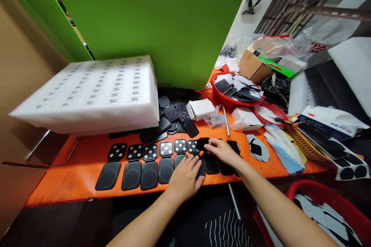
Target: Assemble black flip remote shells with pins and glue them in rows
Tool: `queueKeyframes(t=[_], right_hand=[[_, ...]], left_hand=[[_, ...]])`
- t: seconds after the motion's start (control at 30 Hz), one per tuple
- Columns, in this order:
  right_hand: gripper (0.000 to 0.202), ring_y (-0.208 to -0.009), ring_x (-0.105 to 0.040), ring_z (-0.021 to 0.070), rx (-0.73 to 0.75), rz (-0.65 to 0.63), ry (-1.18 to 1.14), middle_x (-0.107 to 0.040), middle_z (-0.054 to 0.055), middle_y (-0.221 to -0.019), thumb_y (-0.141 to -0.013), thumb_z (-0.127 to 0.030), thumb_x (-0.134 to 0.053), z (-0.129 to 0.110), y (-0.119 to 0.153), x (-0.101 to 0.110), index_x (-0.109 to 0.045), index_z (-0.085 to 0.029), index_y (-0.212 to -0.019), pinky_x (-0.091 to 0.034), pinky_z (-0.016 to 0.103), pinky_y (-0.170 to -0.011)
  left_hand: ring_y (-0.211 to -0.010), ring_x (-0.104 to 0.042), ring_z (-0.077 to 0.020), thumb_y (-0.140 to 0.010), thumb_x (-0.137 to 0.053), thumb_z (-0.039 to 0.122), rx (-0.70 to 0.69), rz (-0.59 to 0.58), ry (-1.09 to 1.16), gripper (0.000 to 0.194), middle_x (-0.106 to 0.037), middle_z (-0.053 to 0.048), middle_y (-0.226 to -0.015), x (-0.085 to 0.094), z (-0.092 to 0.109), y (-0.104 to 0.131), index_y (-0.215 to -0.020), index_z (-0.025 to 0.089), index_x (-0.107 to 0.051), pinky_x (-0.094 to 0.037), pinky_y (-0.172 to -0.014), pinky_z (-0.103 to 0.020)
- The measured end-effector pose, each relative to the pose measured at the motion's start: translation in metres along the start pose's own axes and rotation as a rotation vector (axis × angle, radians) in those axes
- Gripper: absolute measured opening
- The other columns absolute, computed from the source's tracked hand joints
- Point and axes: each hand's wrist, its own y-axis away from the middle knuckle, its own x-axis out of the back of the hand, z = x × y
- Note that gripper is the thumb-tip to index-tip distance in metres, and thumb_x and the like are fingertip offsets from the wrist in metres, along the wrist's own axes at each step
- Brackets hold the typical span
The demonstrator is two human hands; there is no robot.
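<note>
A row of folding black square pads lies opened out on the orange table [84, 179], their lower halves nearest me. Several upper halves, such as the dotted panel [117, 151], show pale round dots. My left hand [185, 175] lies with fingers stretched over the lower halves in the middle of the row, partly hiding them. Just right of it, my right hand [220, 151] pinches the edge of a thin black square piece [202, 144] at an upper half. Parts of the units at the row's right end are hidden by my right hand and forearm.
A big white foam block [116, 112] stands at the back left, beside a heap of black pads [171, 114]. A red basin [228, 102] of black and white scraps, a white box [200, 109] and a metal rod [226, 121] lie at the back right. Peeled backing sheets [262, 148] lie right.
</note>
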Motion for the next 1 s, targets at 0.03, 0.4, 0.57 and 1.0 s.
queueKeyframes(t=[0.03, 0.4, 0.57, 1.0], right_hand=[[0.029, -0.059, -0.05, 0.0133, 0.028, -0.028, 0.059, -0.052, -0.003, -0.06, -0.079, -0.044, -0.05, -0.003, -0.008, -0.006, -0.045, -0.019, -0.065, -0.038, 0.024, -0.058], [0.027, -0.059, -0.045, 0.013, 0.054, -0.083, 0.252, -0.048, -0.003, -0.06, -0.082, -0.036, -0.046, 0.002, -0.034, -0.021, -0.042, -0.019, -0.061, -0.032, 0.024, -0.057], [0.029, -0.058, -0.043, 0.0123, 0.06, -0.097, 0.228, -0.046, -0.003, -0.06, -0.083, -0.037, -0.045, 0.003, -0.035, -0.021, -0.041, -0.019, -0.061, -0.031, 0.024, -0.056], [0.03, -0.059, -0.042, 0.0119, 0.142, -0.145, 0.173, -0.044, -0.004, -0.061, -0.084, -0.039, -0.045, 0.008, -0.035, -0.017, -0.043, -0.019, -0.062, -0.032, 0.024, -0.056]], left_hand=[[-0.126, -0.043, -0.0257, -0.086, -0.048, 0.038, 0.002, 0.003, 0.002, 0.047, -0.05, -0.008, -0.136, 0.0, 0.0, 0.0, -0.128, 0.016, -0.049, -0.035, -0.106, -0.044], [-0.125, -0.044, -0.0241, -0.085, -0.051, 0.039, 0.016, 0.054, 0.025, 0.047, -0.052, -0.008, -0.134, -0.006, -0.002, 0.0, -0.126, 0.018, -0.051, -0.035, -0.106, -0.043], [-0.124, -0.045, -0.0243, -0.084, -0.052, 0.038, 0.017, 0.059, 0.03, 0.046, -0.053, -0.008, -0.133, -0.006, -0.002, 0.0, -0.126, 0.018, -0.051, -0.035, -0.106, -0.042], [-0.124, -0.045, -0.0239, -0.084, -0.052, 0.038, 0.022, 0.06, 0.032, 0.047, -0.052, -0.007, -0.134, -0.007, -0.002, 0.0, -0.126, 0.018, -0.051, -0.034, -0.106, -0.042]])
